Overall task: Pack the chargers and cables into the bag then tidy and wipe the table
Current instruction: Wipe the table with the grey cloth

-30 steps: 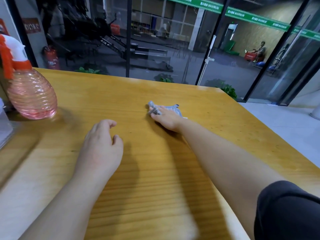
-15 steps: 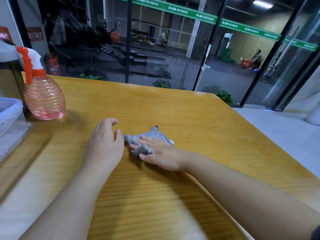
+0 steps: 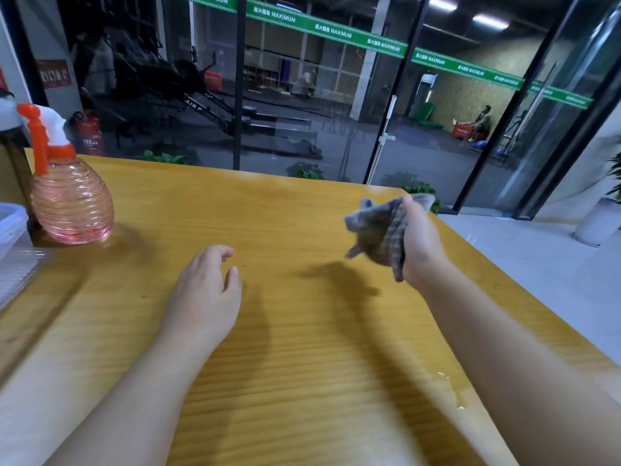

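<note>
Pink ribbed spray bottle with orange trigger, upright at far left. Clear plastic container just beside it at the edge. Beyond glass doors: red fire extinguisher, green banner, potted plants.

Bare counter lies ahead; the spray bottle and clear plastic box block the left edge.
</note>
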`<state>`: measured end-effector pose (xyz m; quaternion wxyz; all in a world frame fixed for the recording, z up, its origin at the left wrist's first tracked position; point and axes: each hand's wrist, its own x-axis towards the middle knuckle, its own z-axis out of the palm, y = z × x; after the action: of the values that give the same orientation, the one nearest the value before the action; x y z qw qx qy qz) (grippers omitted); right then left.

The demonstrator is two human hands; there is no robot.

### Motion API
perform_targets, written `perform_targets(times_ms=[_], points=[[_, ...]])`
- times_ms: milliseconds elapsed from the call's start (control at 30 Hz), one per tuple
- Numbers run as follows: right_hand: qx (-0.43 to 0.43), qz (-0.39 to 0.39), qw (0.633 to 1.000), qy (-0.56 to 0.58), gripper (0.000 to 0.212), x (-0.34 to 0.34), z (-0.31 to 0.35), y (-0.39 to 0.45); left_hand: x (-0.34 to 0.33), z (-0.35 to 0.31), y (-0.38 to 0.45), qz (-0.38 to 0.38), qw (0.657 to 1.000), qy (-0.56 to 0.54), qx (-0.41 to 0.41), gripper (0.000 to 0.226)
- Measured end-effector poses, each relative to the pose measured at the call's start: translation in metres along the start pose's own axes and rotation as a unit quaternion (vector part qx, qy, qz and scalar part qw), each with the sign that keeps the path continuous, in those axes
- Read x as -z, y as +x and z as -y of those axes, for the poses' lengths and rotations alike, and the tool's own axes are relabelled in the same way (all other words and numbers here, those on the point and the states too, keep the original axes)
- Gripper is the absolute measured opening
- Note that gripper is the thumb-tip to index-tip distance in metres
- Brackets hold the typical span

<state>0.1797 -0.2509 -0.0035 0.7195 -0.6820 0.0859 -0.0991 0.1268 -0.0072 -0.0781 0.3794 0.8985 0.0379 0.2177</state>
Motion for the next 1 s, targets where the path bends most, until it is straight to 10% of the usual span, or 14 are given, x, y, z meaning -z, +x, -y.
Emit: perform_targets(times_ms=[167,367,1000], points=[[0.051,-0.037,0.903,-0.426,0.044,0.011,-0.026,0.045,-0.003,0.001,0.003,0.018,1.0,0.02,-0.001,0.032],[-0.045,0.063,0.775,-0.627,0.067,0.006,-0.074,0.086,-0.007,0.004,0.007,0.017,1.0,0.023,-0.005,0.032],[0.019,0.199,0.773,-0.602,0.086,-0.067,-0.078,0.109,-0.014,0.01,0.007,0.021,0.999,0.031,-0.009,0.035]])
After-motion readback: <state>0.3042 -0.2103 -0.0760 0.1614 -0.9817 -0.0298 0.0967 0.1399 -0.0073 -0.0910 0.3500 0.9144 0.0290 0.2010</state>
